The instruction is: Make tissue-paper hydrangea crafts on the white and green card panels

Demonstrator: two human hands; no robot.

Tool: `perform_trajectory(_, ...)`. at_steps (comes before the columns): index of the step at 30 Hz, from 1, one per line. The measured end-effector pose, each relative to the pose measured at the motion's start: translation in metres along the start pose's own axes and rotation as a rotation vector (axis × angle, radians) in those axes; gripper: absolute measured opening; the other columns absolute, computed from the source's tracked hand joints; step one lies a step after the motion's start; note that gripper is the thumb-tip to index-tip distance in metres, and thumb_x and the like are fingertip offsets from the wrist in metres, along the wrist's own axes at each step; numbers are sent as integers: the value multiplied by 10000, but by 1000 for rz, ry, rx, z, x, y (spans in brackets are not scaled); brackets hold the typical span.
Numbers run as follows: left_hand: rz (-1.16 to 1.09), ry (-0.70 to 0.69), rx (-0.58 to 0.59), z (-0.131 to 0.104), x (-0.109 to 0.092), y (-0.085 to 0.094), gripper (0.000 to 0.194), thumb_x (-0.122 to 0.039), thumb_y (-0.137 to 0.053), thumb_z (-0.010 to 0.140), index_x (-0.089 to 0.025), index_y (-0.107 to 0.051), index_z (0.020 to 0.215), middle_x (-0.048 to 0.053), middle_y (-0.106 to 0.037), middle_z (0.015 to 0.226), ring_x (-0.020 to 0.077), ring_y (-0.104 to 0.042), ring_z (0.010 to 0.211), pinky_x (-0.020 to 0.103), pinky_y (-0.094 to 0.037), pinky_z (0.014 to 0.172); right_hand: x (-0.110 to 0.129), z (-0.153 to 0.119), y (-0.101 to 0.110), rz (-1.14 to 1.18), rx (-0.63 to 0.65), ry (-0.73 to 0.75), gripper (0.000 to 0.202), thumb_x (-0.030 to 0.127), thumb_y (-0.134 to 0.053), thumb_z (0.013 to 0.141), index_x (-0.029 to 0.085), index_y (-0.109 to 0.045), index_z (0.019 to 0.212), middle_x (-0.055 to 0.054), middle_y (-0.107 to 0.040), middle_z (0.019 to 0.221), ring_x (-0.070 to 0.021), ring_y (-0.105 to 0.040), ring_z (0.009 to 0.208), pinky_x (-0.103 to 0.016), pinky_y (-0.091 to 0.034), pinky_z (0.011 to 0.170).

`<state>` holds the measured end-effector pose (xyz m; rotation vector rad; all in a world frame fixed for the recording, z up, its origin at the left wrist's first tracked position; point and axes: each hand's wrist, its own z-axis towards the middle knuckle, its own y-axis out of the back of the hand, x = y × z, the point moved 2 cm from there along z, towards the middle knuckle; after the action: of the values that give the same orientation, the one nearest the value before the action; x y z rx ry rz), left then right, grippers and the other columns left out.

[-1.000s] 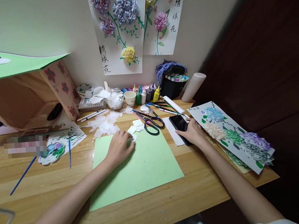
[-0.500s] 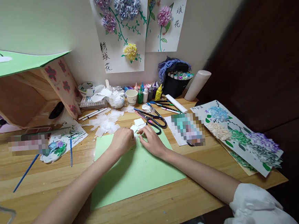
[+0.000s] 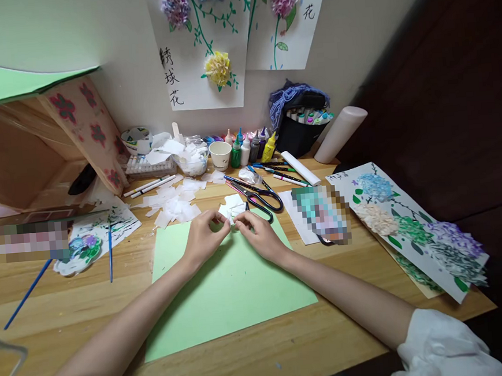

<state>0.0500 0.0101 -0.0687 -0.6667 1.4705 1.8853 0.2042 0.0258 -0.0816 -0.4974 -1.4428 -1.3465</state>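
Over the far part of a green sheet [image 3: 228,288], my left hand [image 3: 206,235] and my right hand [image 3: 257,234] meet with their fingertips nearly touching. Both hands are pinched at a small whitish piece, too small to make out well, between them. Just beyond the fingertips lie small white paper pieces [image 3: 234,204]. Black-handled scissors [image 3: 263,201] rest to the right of these. Torn white tissue pieces [image 3: 176,205] are scattered at the left behind my left hand.
Paint bottles [image 3: 246,152] and a paper cup [image 3: 221,155] stand by the wall. Brushes and a paint palette [image 3: 80,253] lie left. At the right are a blurred-out item [image 3: 320,214] and flower artwork [image 3: 410,227].
The view has shifted slightly. My left hand has turned from a closed fist to a thumb-and-finger pinch, and the two hands' fingertips have come closer together.
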Motion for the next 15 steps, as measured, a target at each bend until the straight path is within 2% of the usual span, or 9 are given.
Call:
perform_trajectory(10,-1,-121,-1,-6,-2,-4,67,-240,-540,784,-185,-542,744,12,-596,735,148,-525,714,271,-409,649,-5,1,2,144,43,-35,221,351,-462,867,191,-601,806,-18,-609,800,-161,-550,766,-271,-422,695)
perform_trajectory(15,92,-211,-75,-8,-4,-4,56,-233,-540,801,-188,-546,834,38,-608,821,174,-541,799,293,-420,710,-9,2,2,239,46,-78,261,377,-485,853,180,-616,743,-10,-584,704,-150,-528,683,-267,-421,647)
